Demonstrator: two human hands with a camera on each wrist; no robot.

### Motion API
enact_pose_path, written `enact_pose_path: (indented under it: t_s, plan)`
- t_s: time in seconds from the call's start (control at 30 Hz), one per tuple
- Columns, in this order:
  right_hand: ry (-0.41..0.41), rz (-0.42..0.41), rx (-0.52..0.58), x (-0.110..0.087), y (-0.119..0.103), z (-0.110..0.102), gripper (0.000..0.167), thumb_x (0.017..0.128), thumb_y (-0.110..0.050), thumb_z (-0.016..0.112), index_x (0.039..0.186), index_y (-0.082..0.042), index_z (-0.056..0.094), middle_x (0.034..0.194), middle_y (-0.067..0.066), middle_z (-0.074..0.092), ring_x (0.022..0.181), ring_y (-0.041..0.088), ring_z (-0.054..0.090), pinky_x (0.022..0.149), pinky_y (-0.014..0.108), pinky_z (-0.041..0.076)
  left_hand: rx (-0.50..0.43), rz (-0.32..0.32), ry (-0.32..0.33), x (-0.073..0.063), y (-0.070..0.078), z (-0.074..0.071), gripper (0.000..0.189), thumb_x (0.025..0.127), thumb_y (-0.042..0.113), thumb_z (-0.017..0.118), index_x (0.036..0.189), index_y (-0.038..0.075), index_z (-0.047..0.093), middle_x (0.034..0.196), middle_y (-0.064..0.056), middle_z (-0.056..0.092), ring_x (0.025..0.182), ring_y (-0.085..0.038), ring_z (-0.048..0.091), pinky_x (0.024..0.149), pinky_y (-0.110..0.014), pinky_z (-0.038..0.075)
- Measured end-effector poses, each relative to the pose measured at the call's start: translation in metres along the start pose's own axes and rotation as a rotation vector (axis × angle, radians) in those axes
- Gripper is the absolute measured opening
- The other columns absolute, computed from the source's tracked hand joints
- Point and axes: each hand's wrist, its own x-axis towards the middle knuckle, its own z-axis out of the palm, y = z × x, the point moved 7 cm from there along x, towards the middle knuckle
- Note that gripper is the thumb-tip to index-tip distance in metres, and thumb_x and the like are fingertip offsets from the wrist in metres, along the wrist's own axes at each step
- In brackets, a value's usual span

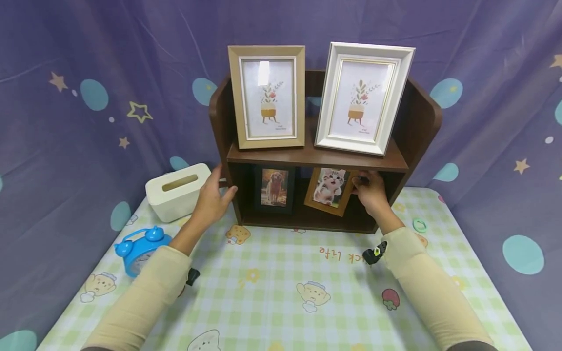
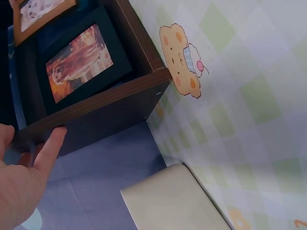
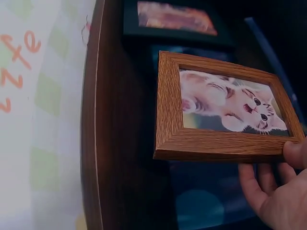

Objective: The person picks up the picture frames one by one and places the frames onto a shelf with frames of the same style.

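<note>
A brown wooden shelf (image 1: pixel 281 155) with two levels stands at the back of the table. Inside its lower level, my right hand (image 1: pixel 371 191) grips the edge of a brown photo frame (image 3: pixel 168 108) with a kitten picture, thumb on the front and fingers behind. This frame is tilted. To its left, a dark photo frame (image 1: pixel 274 189) with a dog picture stands upright. My left hand (image 1: pixel 211 201) touches the shelf's left side panel, thumb at the front edge, fingers extended along the outside.
On the top level stand a beige frame (image 1: pixel 299 97) and a white frame (image 1: pixel 322 97), both with plant prints. Left of the shelf are a cream tissue box (image 1: pixel 175 204) and a blue alarm clock (image 1: pixel 142 248). A green ring (image 1: pixel 419 225) lies on the right.
</note>
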Motion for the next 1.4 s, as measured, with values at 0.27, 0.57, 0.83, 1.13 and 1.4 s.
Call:
enact_pose_path:
  t_s: [0.27, 0.57, 0.83, 1.13, 1.4]
  plan:
    - [0.018, 0.068, -0.047, 0.013, 0.019, 0.004, 0.04, 0.103, -0.001, 0.052, 0.14, 0.009, 0.044, 0.129, 0.024, 0.052, 0.091, 0.014, 0.055, 0.066, 0.022, 0.055, 0.027, -0.014, -0.013, -0.001, -0.003, 0.002, 0.072, 0.096, 0.005, 0.066, 0.158, 0.003, 0.029, 0.138, -0.029, 0.055, 0.118, -0.047, 0.063, 0.108, -0.056, 0.049]
    - [-0.013, 0.059, -0.087, 0.015, 0.028, 0.004, 0.05, 0.105, -0.005, 0.049, 0.153, 0.0, 0.036, 0.14, 0.028, 0.05, 0.103, 0.027, 0.056, 0.067, 0.023, 0.055, 0.014, -0.014, -0.018, -0.003, -0.002, 0.004, 0.072, 0.095, 0.006, 0.066, 0.158, 0.002, 0.03, 0.139, -0.029, 0.055, 0.118, -0.046, 0.063, 0.108, -0.055, 0.049]
    - [-0.026, 0.054, -0.128, 0.014, 0.03, 0.005, 0.059, 0.106, -0.007, 0.048, 0.161, -0.007, 0.027, 0.148, 0.029, 0.048, 0.112, 0.032, 0.057, 0.065, 0.015, 0.049, -0.001, 0.003, -0.006, -0.002, 0.0, 0.002, 0.07, 0.095, 0.004, 0.066, 0.156, 0.003, 0.032, 0.136, -0.028, 0.057, 0.115, -0.046, 0.065, 0.104, -0.056, 0.051]
    - [-0.026, 0.039, -0.162, 0.015, 0.033, 0.004, 0.054, 0.107, -0.01, 0.047, 0.159, -0.009, 0.031, 0.148, 0.028, 0.049, 0.119, 0.037, 0.057, 0.085, 0.032, 0.057, -0.009, -0.016, -0.027, 0.002, -0.002, 0.006, 0.071, 0.096, 0.004, 0.065, 0.157, 0.003, 0.03, 0.138, -0.028, 0.055, 0.117, -0.046, 0.064, 0.106, -0.055, 0.051]
    - [-0.078, 0.013, -0.22, 0.012, 0.026, 0.005, 0.054, 0.107, -0.017, 0.047, 0.157, -0.006, 0.03, 0.147, 0.028, 0.046, 0.128, 0.042, 0.052, 0.102, 0.052, 0.052, -0.044, -0.073, -0.053, 0.001, -0.007, 0.003, 0.071, 0.1, 0.012, 0.061, 0.16, 0.004, 0.024, 0.149, -0.029, 0.047, 0.126, -0.047, 0.058, 0.11, -0.056, 0.047]
